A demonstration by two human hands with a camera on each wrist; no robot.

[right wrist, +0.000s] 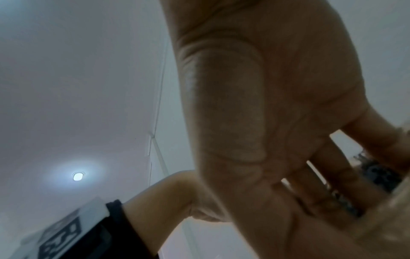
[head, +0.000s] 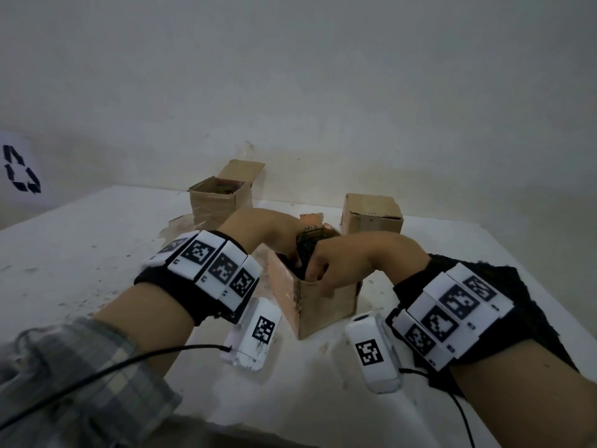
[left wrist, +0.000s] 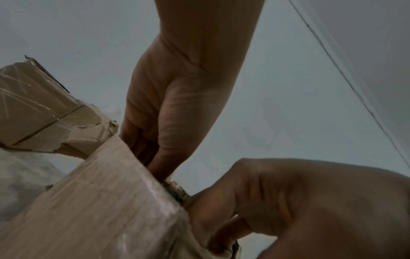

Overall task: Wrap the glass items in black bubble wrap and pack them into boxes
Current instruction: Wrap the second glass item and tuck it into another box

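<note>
White table (head: 97, 253) fills the head view, with three small cardboard boxes on it: an open one (head: 219, 198) and a closed one (head: 371, 211) stand near the wall, likely waiting their turn. Nearest box (head: 319, 305) sits open between both wrists, probably so both hands can seat its load. Left hand (head: 258, 231) and right hand (head: 349, 257) reach in from above, fingers dipping inside; whether they pinch or just press cannot be told. Inside, a dark wrapped bundle (head: 307, 247) rises slightly above the rim, with a glinting glass edge (left wrist: 177, 190) peeking out.
</note>
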